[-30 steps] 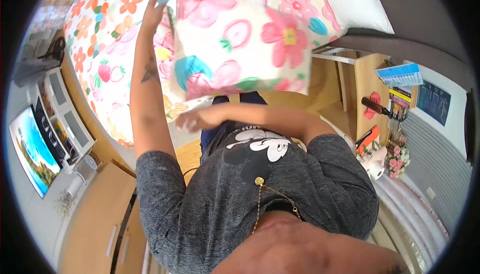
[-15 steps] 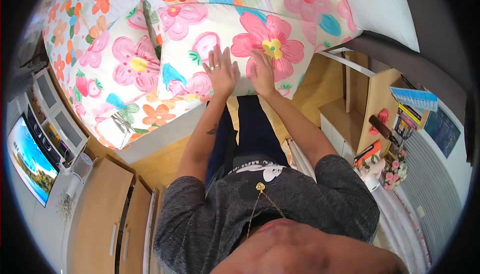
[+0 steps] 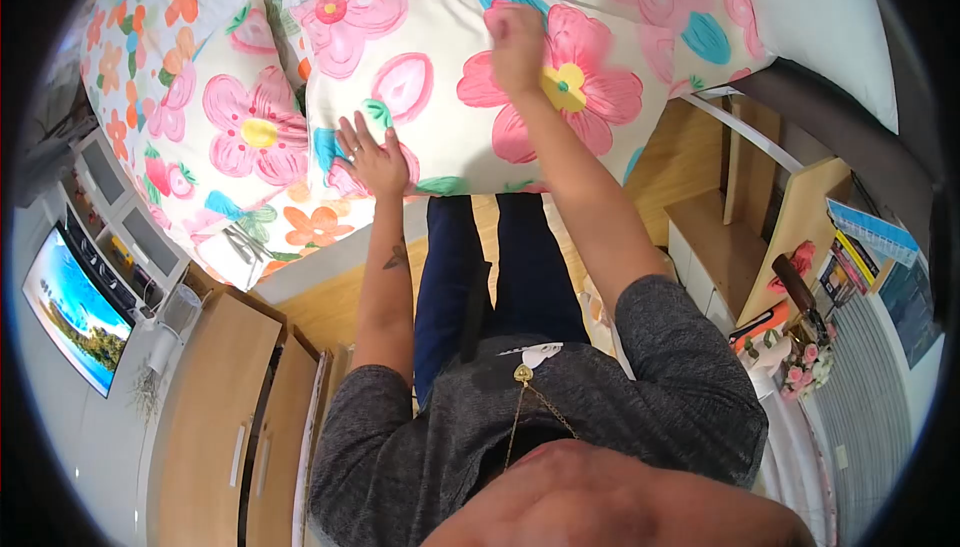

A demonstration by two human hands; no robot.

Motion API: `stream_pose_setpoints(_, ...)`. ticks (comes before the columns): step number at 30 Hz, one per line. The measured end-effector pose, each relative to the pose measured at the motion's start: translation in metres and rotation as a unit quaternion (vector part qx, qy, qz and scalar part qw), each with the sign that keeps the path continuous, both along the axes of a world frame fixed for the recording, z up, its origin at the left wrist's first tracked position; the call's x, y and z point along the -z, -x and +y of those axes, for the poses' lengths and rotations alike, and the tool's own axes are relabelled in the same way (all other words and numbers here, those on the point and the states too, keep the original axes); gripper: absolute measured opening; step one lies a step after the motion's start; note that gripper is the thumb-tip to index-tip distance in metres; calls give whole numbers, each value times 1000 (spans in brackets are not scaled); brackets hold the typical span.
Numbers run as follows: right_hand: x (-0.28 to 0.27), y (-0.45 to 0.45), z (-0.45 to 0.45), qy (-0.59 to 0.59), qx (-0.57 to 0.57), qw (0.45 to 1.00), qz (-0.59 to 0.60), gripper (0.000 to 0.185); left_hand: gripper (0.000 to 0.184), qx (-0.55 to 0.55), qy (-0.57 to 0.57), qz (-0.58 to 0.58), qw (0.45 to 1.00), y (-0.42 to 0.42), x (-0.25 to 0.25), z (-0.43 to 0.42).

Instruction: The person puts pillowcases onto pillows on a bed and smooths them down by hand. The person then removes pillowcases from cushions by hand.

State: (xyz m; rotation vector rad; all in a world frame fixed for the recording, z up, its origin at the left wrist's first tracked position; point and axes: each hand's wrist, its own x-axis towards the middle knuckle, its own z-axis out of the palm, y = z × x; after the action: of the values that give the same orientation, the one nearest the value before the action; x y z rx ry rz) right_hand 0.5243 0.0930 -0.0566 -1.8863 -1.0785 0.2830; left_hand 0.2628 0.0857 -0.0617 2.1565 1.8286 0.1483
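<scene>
A cream pillow with large pink flowers and strawberries lies across the near edge of the bed. My left hand rests flat on its lower left part, fingers spread, a ring on one finger. Over the upper middle of the pillow, beside the big pink flower with the yellow centre, is my right hand. Its fingers are curled into a fist, slightly blurred, and I see nothing in it. Another pillow in the same print lies to the left, partly under the first.
The bed carries a floral cover. More flowered bedding and a white pillow are at the upper right. A wooden shelf unit with books stands right, a wooden cabinet and a screen left.
My hands have moved apart. The left slid left and nearer to me on the pillow; the right moved farther up it and curled from open fingers into a fist.
</scene>
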Motion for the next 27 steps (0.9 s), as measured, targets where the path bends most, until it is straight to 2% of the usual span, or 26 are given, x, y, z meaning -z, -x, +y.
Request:
stream_pose_setpoints(1,-3,-11,-14,-18,107,994,4,14,61,0,1,0,1000,8,2,2)
stream_pose_setpoints(3,-4,-47,-82,23,248,964,90,7,59,-66,27,-1,997,28,5,2)
stream_pose_setpoints(4,31,-82,-140,-24,256,966,17,12,58,-94,40,-1,995,44,10,0)
stream_pose_setpoints(5,-9,-95,-190,300,269,901,-162,19,58,-114,65,50,990,60,13,0)
stream_pose_setpoints(6,-19,-108,-240,392,274,854,-205,25,58,-127,82,54,987,70,5,1)
stream_pose_setpoints(8,-40,-122,-322,586,371,710,-118,40,59,-147,97,60,982,81,-3,-1)
stream_pose_setpoints(9,-52,-120,-344,654,399,639,-72,49,60,-169,25,21,985,80,-1,-2)
stream_pose_setpoints(10,-58,-113,-355,684,407,604,-47,57,60,-187,-47,-15,981,80,0,-2)
stream_pose_setpoints(11,-57,-106,-359,671,396,626,-49,66,57,-106,-110,-56,987,70,7,3)
stream_pose_setpoints(12,-29,-101,-371,536,322,764,-160,65,55,-63,-83,-115,988,29,-15,-1)
stream_pose_setpoints(13,-2,-96,-384,412,201,847,-270,64,57,6,-75,-163,984,-10,-26,-3)
stream_pose_setpoints(14,-11,-64,-323,327,174,914,-167,55,62,39,-21,-119,992,-48,-31,-8)
stream_pose_setpoints(15,-29,-30,-251,239,146,958,-54,46,65,178,-17,-161,971,-79,-49,-8)
stream_pose_setpoints(16,-14,-1,-225,144,33,985,-92,41,67,227,-30,-147,962,-106,-54,-6)
stream_pose_setpoints(17,-37,19,-154,104,-25,994,4,44,70,276,-41,-133,951,-124,-50,2)
stream_pose_setpoints(18,-42,34,-125,107,-58,989,-83,44,70,275,-42,-131,952,-130,-41,15)
stream_pose_setpoints(20,-37,54,-85,203,15,974,-95,44,74,90,-57,-130,986,-134,-21,44)
stream_pose_setpoints(21,-31,54,-81,203,15,975,-91,44,79,75,-92,-125,985,-125,-14,58)
stream_pose_setpoints(23,-21,54,-78,202,25,974,-105,46,81,150,-62,-38,986,-99,-6,76)
stream_pose_setpoints(25,-15,51,-83,187,18,976,-106,46,80,115,-84,-77,987,-80,-2,88)
stream_pose_setpoints(26,-12,48,-84,171,9,979,-109,46,75,84,-142,-166,972,-74,3,94)
stream_pose_setpoints(27,-11,48,-84,173,8,979,-108,46,75,84,-141,-164,973,-73,3,93)
